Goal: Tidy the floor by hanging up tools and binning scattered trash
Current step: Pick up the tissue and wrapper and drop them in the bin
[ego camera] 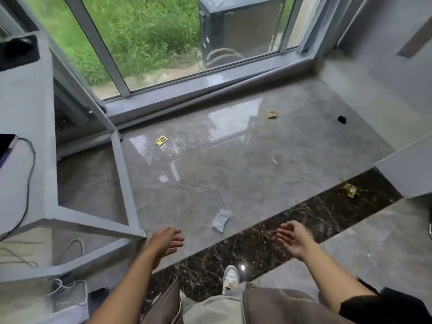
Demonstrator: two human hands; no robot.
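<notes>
Scraps of trash lie on the glossy grey tile floor (245,164). A white paper wrapper (221,219) lies just ahead of my hands. A small yellow packet (161,140) rests farther off at the left, a tan scrap (272,114) near the window sill, a small black object (342,119) to its right. A crumpled yellow wrapper (350,189) sits on the dark marble strip (268,239). My left hand (166,240) and my right hand (291,238) hover above the floor with fingers straight, holding nothing.
A grey desk (25,127) with a metal frame leg (124,183) stands at the left, cables (28,174) hanging from it. A large window (163,43) fills the far side. A grey wall panel (406,169) juts in at the right. My shoe (231,279) shows below.
</notes>
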